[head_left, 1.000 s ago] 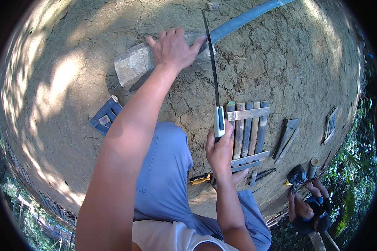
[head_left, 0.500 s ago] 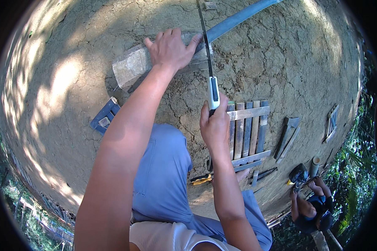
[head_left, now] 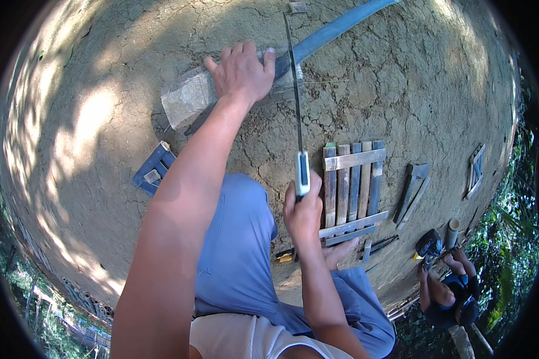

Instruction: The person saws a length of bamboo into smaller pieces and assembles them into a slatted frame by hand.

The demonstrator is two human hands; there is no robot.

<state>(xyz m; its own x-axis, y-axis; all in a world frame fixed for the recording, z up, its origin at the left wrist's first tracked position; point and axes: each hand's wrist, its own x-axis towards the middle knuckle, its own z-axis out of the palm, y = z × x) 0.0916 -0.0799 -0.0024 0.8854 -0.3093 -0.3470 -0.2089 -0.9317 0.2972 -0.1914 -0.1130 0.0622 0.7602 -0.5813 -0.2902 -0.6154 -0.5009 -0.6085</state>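
Note:
My right hand (head_left: pixel 304 212) is closed round the white and black handle of a handsaw (head_left: pixel 298 113). Its long thin blade points away from me and crosses a split bamboo length (head_left: pixel 335 33), grey-blue and slightly curved, just right of my left hand. That bamboo rests on a pale wooden block (head_left: pixel 187 99) lying on the ground. My left hand (head_left: pixel 244 73) presses down over bamboo and block, fingers bent over the far side and thumb toward the blade. Part of the bamboo is hidden under this hand.
A slatted bamboo panel (head_left: pixel 354 185) lies right of my right hand. Beyond it are bamboo pieces (head_left: pixel 410 194) and a small frame (head_left: pixel 475 172). Another slatted piece (head_left: pixel 154 167) is by my left forearm. At lower right another person (head_left: pixel 452 293) crouches beside a bamboo tube (head_left: pixel 452 233).
My right hand has drawn the saw back toward me, its blade still across the bamboo. My left thumb has shifted slightly left, away from the blade.

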